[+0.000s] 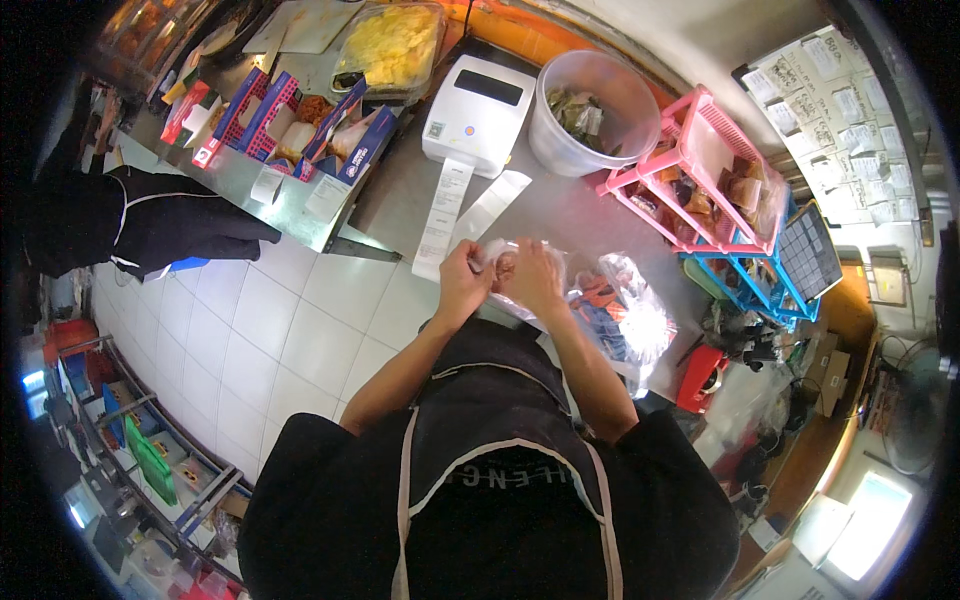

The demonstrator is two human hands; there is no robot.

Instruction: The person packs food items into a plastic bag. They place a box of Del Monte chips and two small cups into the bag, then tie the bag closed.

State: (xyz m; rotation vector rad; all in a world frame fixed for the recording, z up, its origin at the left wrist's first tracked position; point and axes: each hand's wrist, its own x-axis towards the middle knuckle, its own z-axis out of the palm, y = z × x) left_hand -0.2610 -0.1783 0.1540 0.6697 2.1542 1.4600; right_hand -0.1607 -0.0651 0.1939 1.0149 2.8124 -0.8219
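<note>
My left hand (pixel 463 283) pinches the gathered edge of a clear plastic bag (pixel 555 264) at the counter's front edge. Flat over the same bag lies my right hand (pixel 531 277), its fingers partly hidden by glare and plastic. Something reddish-brown shows inside the bag between the hands. Just right of it sits a larger clear plastic bag (pixel 609 304) with orange and dark blue contents. Behind my hands a white label printer (pixel 480 112) has a long strip of printed labels (pixel 444 214) hanging from it, and a second strip (pixel 493 206) lies beside that one.
A translucent tub (pixel 592 154) with leaves stands right of the printer, near pink rack baskets (pixel 697 176) holding packets. Open food boxes (pixel 289 139) and a container of yellow food (pixel 390 45) are at left. A red tape dispenser (pixel 697 379) is at right. Another person's dark sleeve (pixel 180 221) shows far left.
</note>
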